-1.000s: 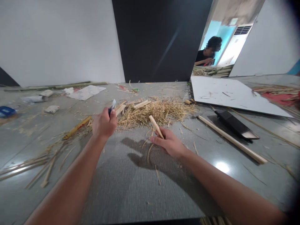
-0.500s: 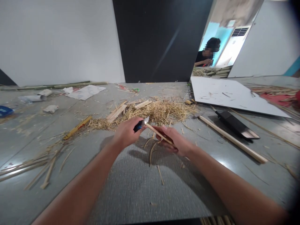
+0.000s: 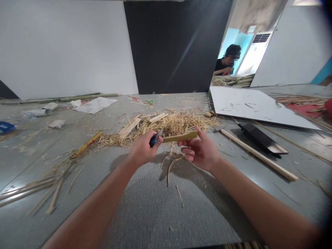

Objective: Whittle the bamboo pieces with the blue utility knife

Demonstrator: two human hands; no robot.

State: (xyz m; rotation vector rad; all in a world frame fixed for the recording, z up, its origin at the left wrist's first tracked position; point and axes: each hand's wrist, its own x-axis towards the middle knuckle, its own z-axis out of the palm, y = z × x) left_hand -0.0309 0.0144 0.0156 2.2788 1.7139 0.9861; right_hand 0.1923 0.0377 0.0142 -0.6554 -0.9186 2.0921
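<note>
Near the middle, my left hand [image 3: 143,146] is closed around a dark knife [image 3: 153,139] whose short blade points up and to the right. Its thumb and fingers also pinch the left end of a flat yellow-green bamboo strip [image 3: 179,137]. The strip lies almost level between my hands. My right hand [image 3: 201,148] is at the strip's right end, thumb raised behind it and fingers loosely spread below and beside it. Just beyond both hands is a pile of thin bamboo shavings [image 3: 178,121] on the grey floor.
A yellow tool [image 3: 86,144] and bamboo strips [image 3: 33,185] lie at left. To the right are a long wooden-handled tool [image 3: 256,154], a black tray-like object [image 3: 261,138] and a white board [image 3: 259,107]. A person [image 3: 228,60] is in the back right.
The strip has turned from slanting to nearly level, now showing its yellow-green face. My right hand has loosened, its fingers spreading. The knife stays in my left hand.
</note>
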